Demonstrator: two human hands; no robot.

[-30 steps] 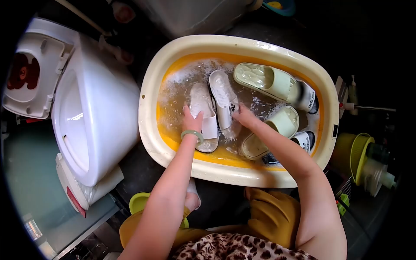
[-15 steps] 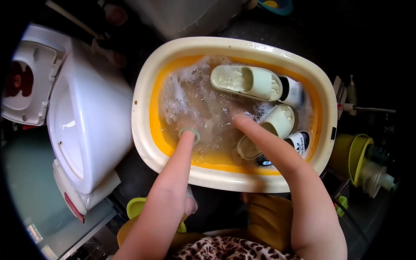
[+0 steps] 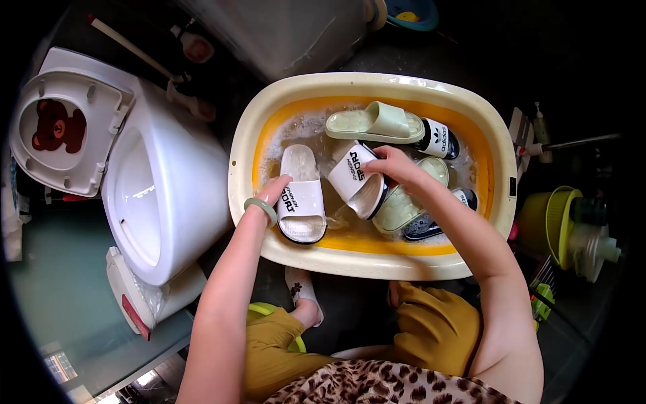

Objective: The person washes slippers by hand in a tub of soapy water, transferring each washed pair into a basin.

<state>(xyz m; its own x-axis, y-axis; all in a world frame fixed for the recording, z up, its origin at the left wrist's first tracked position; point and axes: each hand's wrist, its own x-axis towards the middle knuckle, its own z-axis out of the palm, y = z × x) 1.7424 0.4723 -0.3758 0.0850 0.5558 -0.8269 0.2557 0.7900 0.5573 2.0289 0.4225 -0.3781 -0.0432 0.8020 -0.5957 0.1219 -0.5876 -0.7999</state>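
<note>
My left hand (image 3: pixel 274 190), a pale green bangle at its wrist, is closed on the side of a white slide sandal (image 3: pixel 301 205) with "SPORT" lettering. Its mate, another white slide sandal (image 3: pixel 351 176), is gripped by my right hand (image 3: pixel 394 165) and sits tilted. Both are at the surface of the soapy water in an oval cream and orange tub (image 3: pixel 237 158). One pale green slide (image 3: pixel 367 122) lies at the far side, and another green slide (image 3: pixel 402 209) is partly covered by my right forearm. A black and white adidas slide (image 3: pixel 439 139) rests at the right end.
A white toilet (image 3: pixel 138 195) with its lid raised stands left of the tub. Yellow-green buckets (image 3: pixel 538 222) are at the right, a blue basin (image 3: pixel 418 17) at the back. My feet and knees are close to the tub's near side.
Both hands were under the cloudy water; now they are up at the surface, each with a white slide sandal that was hidden before. The view has shifted slightly.
</note>
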